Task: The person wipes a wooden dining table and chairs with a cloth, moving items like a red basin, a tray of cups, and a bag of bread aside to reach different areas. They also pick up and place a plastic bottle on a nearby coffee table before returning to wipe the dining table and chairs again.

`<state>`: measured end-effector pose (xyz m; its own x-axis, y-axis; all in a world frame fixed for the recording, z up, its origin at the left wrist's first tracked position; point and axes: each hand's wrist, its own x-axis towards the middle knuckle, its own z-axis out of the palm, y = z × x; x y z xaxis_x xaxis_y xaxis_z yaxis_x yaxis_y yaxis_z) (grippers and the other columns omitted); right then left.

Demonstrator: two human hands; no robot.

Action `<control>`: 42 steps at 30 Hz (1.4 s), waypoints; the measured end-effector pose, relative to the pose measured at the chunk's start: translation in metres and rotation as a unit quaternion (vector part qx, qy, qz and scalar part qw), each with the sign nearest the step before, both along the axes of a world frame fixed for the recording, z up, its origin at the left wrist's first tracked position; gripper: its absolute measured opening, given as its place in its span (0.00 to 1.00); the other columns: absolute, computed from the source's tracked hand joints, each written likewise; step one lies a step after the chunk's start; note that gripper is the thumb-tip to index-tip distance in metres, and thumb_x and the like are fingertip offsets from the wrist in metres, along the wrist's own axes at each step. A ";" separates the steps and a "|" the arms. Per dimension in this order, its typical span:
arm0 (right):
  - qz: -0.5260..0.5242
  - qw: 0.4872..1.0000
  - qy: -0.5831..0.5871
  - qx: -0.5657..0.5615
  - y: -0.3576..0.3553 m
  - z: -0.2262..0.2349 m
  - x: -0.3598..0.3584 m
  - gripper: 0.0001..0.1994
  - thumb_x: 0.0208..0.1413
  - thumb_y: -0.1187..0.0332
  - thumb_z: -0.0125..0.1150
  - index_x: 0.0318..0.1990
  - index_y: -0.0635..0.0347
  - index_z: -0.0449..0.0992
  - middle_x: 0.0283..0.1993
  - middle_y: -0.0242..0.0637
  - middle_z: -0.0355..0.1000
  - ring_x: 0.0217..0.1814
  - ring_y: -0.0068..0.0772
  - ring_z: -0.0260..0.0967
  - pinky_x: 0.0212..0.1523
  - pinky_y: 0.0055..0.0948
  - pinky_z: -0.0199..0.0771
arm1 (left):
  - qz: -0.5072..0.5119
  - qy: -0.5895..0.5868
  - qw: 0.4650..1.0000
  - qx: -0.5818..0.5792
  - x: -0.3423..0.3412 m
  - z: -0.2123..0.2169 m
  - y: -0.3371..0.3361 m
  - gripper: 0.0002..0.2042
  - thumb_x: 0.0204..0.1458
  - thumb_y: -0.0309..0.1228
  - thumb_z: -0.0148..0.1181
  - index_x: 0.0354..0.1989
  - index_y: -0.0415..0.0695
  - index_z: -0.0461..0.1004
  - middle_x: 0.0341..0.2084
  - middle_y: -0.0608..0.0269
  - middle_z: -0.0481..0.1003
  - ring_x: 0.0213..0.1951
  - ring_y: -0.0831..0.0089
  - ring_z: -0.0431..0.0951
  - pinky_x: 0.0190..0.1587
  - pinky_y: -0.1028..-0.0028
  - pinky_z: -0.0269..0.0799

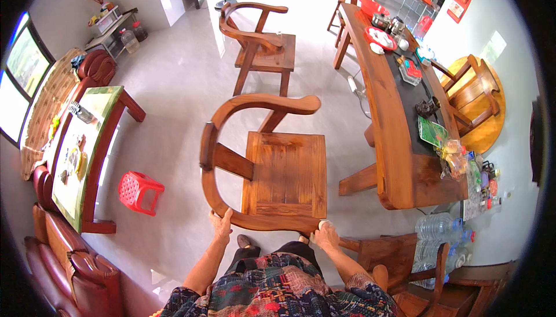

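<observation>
A: Patterned clothing (278,294) at bottom edge, that's me. Status on hands?

B: Both on the wooden armchair (272,166). Left hand (220,224) closed around the curved rail near its left bend, right hand (325,235) gripping the rail's right end.

A: Chair location?

B: On the grey floor (174,103) right in front of me, just left of the long wooden table (388,137). 1 red stool (139,191) to the left, 2nd armchair (260,42) farther back.
</observation>
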<state>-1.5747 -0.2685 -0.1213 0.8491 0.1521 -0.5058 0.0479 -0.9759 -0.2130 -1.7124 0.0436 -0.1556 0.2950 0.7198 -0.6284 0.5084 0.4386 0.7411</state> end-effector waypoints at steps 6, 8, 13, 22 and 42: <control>0.149 0.877 -0.234 0.393 0.145 -0.001 -0.044 0.22 0.50 0.69 0.58 0.54 0.61 0.68 0.49 0.50 0.69 0.48 0.55 0.68 0.48 0.45 0.69 | -0.093 -0.084 0.987 -0.098 0.010 0.024 0.085 0.41 0.46 0.67 0.50 0.65 0.55 0.55 0.53 0.58 0.67 0.51 0.59 0.66 0.48 0.58 0.60; 0.181 0.854 -0.277 0.401 0.210 -0.003 -0.063 0.24 0.50 0.67 0.59 0.56 0.60 0.67 0.47 0.46 0.68 0.46 0.51 0.66 0.43 0.48 0.68 | -0.069 -0.101 0.976 -0.182 0.015 0.027 0.096 0.37 0.50 0.69 0.42 0.62 0.56 0.61 0.50 0.61 0.69 0.50 0.61 0.68 0.52 0.56 0.61; 0.231 0.851 -0.409 0.237 0.303 -0.012 -0.107 0.25 0.48 0.60 0.59 0.57 0.40 0.68 0.51 0.34 0.63 0.48 0.36 0.62 0.34 0.39 0.57 | -0.091 -0.354 0.866 -0.341 0.012 0.019 0.104 0.36 0.59 0.63 0.23 0.62 0.49 0.61 0.54 0.59 0.68 0.56 0.61 0.68 0.61 0.60 0.63; 0.317 0.820 -0.382 0.285 0.330 -0.013 -0.066 0.24 0.52 0.60 0.54 0.59 0.43 0.64 0.56 0.39 0.59 0.57 0.42 0.57 0.40 0.41 0.64 | -0.092 -0.343 0.863 -0.359 0.006 0.025 0.107 0.36 0.59 0.63 0.22 0.67 0.52 0.53 0.63 0.60 0.60 0.64 0.60 0.59 0.66 0.61 0.55; 0.273 0.828 -0.314 0.376 0.363 -0.003 -0.034 0.19 0.47 0.66 0.61 0.50 0.48 0.73 0.48 0.34 0.66 0.55 0.44 0.61 0.54 0.38 0.66 | -0.272 -0.143 0.854 -0.421 -0.001 0.002 0.193 0.31 0.55 0.57 0.49 0.63 0.55 0.58 0.55 0.61 0.64 0.53 0.62 0.67 0.47 0.60 0.68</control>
